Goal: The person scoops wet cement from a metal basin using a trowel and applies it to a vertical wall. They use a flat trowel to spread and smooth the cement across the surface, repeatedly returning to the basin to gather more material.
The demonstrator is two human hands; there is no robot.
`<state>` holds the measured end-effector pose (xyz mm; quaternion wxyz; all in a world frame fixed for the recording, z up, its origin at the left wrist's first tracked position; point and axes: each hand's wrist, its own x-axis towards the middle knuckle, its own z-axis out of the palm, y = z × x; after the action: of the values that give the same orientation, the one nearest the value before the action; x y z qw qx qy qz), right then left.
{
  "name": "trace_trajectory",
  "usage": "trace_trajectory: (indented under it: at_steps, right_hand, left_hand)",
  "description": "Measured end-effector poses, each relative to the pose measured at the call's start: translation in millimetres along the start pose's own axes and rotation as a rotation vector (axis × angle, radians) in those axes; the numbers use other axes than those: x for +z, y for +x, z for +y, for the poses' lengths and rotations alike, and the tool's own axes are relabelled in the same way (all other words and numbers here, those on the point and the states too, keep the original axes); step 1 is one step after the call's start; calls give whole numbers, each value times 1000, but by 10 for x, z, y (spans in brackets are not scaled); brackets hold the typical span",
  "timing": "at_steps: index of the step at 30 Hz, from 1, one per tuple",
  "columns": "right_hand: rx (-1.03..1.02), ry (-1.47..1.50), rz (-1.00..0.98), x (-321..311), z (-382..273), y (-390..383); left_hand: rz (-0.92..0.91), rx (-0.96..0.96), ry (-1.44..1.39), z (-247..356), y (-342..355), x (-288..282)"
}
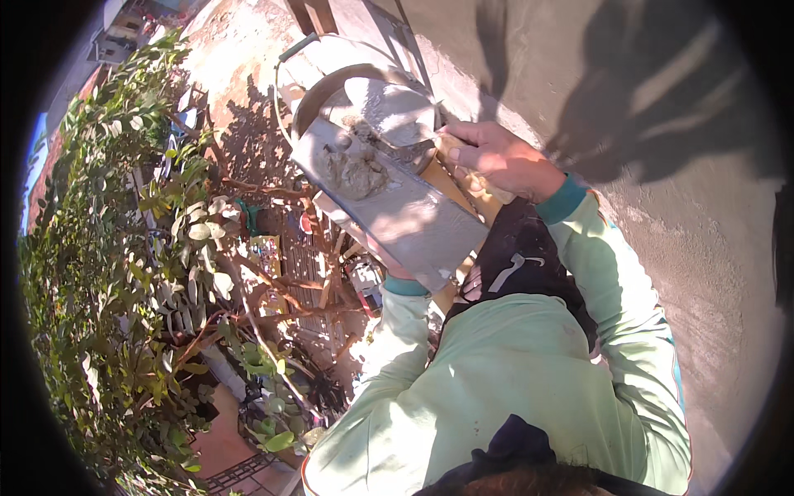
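Observation:
My right hand [504, 159] is closed around the pale handle of a trowel [413, 152]. The trowel's metal blade reaches left over the edge of a long grey plastering board [430, 229]. A lump of wet mortar [356, 172] lies on the board's far left end. My left hand [392, 259] is under the board's near left side and supports it; most of its fingers are hidden beneath. Just beyond the board, a round bucket [318, 93] holds more grey mortar, its far rim in sunlight.
A plastered wall [711, 248] runs along the right, with shadows across it. Leafy bushes [107, 273] fill the left side, and bare branches [281, 285] stretch close to my left arm. The bucket's wire handle with a dark grip [298, 47] stands at its far left.

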<state>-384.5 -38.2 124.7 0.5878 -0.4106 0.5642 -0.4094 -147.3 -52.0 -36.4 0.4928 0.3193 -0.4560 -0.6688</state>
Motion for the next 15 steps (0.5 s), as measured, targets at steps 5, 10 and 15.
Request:
trace_trajectory:
  at_steps: [5,10,15]
  right_hand:
    - [-81,-246,111,243,515,213]
    - [-62,-472,418,-151,1562,-934]
    - [12,-278,919,-293,1810,-2373]
  left_hand:
    - [12,8,142,124,-196,-167]
    - [-124,45,252,162,-162,96]
    - [-544,427,694,79,-68,667]
